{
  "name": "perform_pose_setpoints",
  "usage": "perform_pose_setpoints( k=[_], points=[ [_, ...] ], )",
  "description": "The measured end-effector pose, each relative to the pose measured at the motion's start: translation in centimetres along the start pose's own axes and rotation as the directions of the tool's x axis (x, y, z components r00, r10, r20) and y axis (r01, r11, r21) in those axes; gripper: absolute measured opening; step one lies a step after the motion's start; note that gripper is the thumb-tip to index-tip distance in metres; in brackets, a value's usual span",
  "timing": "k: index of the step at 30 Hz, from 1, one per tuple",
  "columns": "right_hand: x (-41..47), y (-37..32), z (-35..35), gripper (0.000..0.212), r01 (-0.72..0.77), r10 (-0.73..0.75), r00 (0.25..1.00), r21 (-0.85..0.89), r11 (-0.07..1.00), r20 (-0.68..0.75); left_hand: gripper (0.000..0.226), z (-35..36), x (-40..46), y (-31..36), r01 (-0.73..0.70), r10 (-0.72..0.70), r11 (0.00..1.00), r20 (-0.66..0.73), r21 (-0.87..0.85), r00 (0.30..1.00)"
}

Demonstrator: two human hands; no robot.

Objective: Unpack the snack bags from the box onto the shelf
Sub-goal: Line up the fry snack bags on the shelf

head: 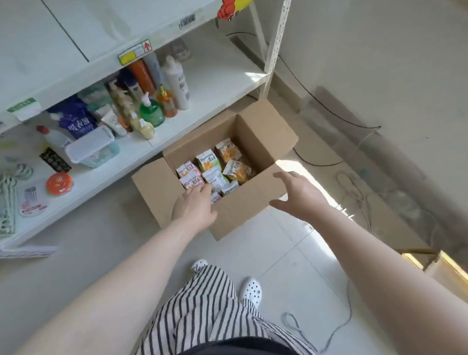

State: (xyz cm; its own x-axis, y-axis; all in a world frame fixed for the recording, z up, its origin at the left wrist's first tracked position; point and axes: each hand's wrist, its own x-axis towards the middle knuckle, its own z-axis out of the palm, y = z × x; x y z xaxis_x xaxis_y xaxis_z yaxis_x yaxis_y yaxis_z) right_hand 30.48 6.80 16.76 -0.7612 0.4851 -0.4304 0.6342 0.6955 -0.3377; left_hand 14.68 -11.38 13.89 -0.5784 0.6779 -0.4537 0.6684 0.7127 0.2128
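While the open cardboard box (255,143) sits on the pale tiled floor (286,258) against the white shelf (217,76), snack bags (214,167) lie inside it. Left hand (194,207) reaches in, fingers loose, gripping nothing; right hand (297,194) hovers spread open above the near flap. Bottles (151,99) crowd the shelf's left; cables (320,106) trail right.

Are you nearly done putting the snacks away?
Not nearly. The box on the floor is open, and that looks like the only step done. All the snack bags in sight lie inside it; none shows on the shelf. The left hand reaches in, fingertips at the bags, while the right hand hovers open and empty.
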Motion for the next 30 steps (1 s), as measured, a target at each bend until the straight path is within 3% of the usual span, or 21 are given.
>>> perform_pose_setpoints(
  k=[4, 19, 24, 30],
  points=[
    [4.8, -0.1, -1.2, 0.073, 0.047, -0.047, 0.998, -0.008, 0.999, 0.043, 0.065, -1.2, 3.0, -0.8, 0.089, -0.088, 0.996, 0.016, -0.022, 0.996],
    [25.1, 3.1, -3.8, 0.07, 0.101, -0.104, 0.976, 0.025, 0.995, 0.19, 0.067, -1.3, 18.4, -2.0, 0.201, -0.198, 0.979, 0.071, -0.04, 0.978],
    [33.9, 4.4, 0.2, 0.071, 0.147, -0.148, 0.941, 0.027, 0.989, 0.304, 0.064, 2.3, 25.4, -3.0, 0.261, -0.257, 0.961, 0.052, -0.086, 0.965],
    [43.8, 8.9, 10.9, 0.071, 0.155, -0.145, 0.905, 0.007, 0.988, 0.401, 0.063, 12.6, 34.2, -3.4, 0.288, -0.281, 0.933, 0.065, -0.214, 0.958]
  ],
)
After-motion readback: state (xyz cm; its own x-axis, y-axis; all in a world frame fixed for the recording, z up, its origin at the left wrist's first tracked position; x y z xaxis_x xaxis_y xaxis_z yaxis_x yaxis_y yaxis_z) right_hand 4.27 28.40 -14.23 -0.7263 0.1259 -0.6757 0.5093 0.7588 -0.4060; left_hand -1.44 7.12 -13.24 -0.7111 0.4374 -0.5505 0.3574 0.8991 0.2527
